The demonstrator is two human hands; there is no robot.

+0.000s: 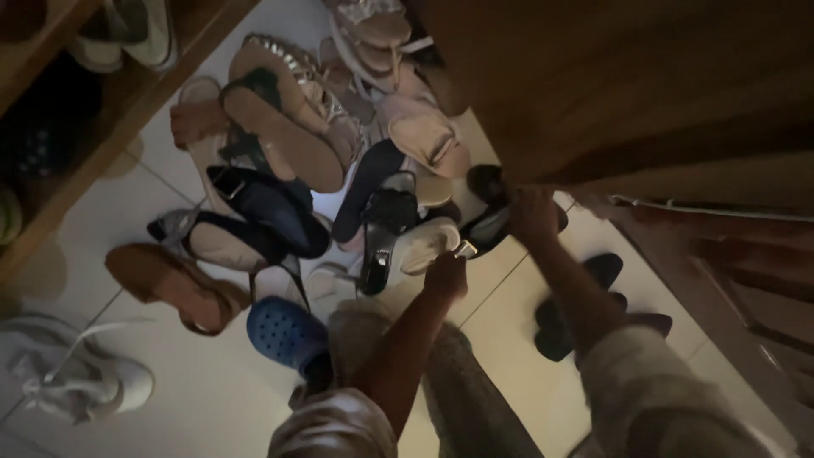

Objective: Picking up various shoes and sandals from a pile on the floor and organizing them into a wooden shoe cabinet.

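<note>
Left hand (pixel 446 276): fingers curled around the rim of a pale, smooth slip-on shoe (pixel 426 246), which lies at the near edge of the heap, just beyond the knuckles.

Right hand (pixel 532 212): fingers closed on a glossy black shoe (pixel 485 229) with a rounded toe, directly under the palm and just right of the pale one; the light is too dim to see the grip itself.

Shoe pile (pixel 322 161), beyond and to the left of both hands: flat tan sandals with studded straps, dark navy flats, a black patent heel, pinkish padded slippers, all overlapping and tilted, soles up in places.

Blue perforated clog (pixel 284 332): soft moulded foam, near the left forearm, apart from the heap.

Brown leather sandal (pixel 174 287) and a white laced trainer (pixel 80 377): farther left, lying singly.

Wooden shelf rack (pixel 127 93), far left: slanted boards holding more footwear.

Dark wooden door (pixel 627 93): its lower edge hangs immediately above the right hand.

Pale tiled floor (pixel 203 399): bare stretch left of the left arm.
</note>
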